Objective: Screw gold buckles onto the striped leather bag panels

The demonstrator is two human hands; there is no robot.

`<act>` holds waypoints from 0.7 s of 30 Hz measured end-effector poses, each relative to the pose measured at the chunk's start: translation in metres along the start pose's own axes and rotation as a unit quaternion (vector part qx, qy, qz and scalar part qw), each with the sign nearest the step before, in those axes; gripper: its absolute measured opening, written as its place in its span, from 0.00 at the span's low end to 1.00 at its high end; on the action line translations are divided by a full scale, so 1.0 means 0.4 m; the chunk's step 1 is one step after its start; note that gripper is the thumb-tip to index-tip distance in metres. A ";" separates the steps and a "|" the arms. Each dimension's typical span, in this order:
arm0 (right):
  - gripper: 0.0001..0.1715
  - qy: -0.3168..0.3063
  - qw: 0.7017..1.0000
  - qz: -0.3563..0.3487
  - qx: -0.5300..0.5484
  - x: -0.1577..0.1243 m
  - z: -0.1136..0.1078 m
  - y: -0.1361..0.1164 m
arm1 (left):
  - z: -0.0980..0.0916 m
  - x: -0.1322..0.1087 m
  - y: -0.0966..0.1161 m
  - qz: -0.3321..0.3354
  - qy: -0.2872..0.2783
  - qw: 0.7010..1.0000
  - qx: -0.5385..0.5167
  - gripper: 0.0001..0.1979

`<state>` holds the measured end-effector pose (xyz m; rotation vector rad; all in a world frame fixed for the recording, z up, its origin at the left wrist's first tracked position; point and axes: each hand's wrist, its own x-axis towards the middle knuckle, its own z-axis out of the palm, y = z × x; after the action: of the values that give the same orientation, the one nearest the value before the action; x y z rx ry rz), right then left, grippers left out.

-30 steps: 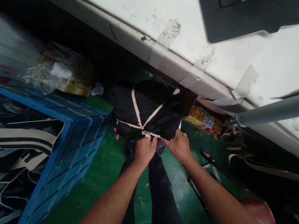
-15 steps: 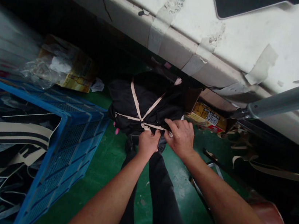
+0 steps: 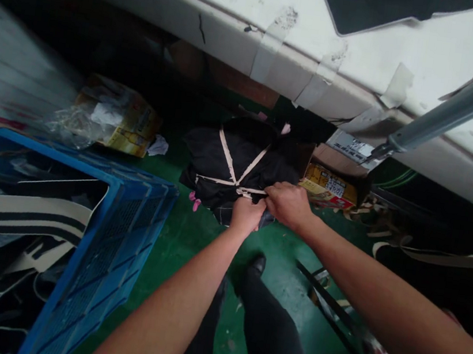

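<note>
A bundle of black cloth [image 3: 217,157] sits below the table edge, bound with pale cloth strips [image 3: 258,165] that cross at a knot near its front. My left hand [image 3: 249,212] is closed at the bundle's near side, just below the knot, with a strip at its fingers. Right beside it, my right hand [image 3: 289,203] is closed on the end of the strip that runs right from the knot. The fingertips of both hands meet and are partly hidden. Small pink pieces [image 3: 195,201] poke out at the bundle's left.
A blue plastic crate [image 3: 125,226] holding black and cream pieces stands at left. A yellow box [image 3: 131,131] with clear plastic and another open carton [image 3: 327,183] flank the bundle. The white table [image 3: 229,2] and a grey metal tube [image 3: 453,121] overhang. Scraps litter the green floor.
My hands have drawn close together, the right fingers closing round the strip. The view has shifted, and a shoe now shows on the floor below the bundle.
</note>
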<state>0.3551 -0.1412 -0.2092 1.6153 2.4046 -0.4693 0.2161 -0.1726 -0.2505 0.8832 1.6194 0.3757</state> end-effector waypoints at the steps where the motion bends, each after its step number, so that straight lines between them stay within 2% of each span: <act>1: 0.10 0.008 1.000 0.011 -0.006 0.001 0.005 -0.005 | -0.004 -0.006 -0.003 0.012 0.007 1.000 0.005 0.30; 7: 0.09 0.083 0.993 0.077 -0.023 -0.001 0.047 -0.013 | -0.008 -0.026 -0.044 0.090 0.049 0.994 0.038 0.26; 10: 0.07 0.094 0.992 0.068 -0.039 -0.018 0.054 0.002 | -0.016 -0.024 -0.060 0.122 0.047 0.989 0.063 0.27; 15: 0.09 0.091 0.992 0.053 -0.071 -0.030 0.069 0.051 | -0.054 -0.008 -0.056 0.184 0.028 0.978 0.096 0.28; 18: 0.12 0.140 0.986 0.050 -0.082 -0.011 0.097 0.089 | -0.062 0.001 -0.062 0.230 0.021 0.967 0.108 0.28; 21: 0.13 0.214 0.975 0.032 -0.057 -0.010 0.134 0.107 | -0.049 0.001 -0.090 0.279 0.041 0.953 0.112 0.27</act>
<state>0.3959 -0.1498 -0.2640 1.8922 2.6003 0.0367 0.1855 -0.1917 -0.2702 1.5228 1.4835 0.6339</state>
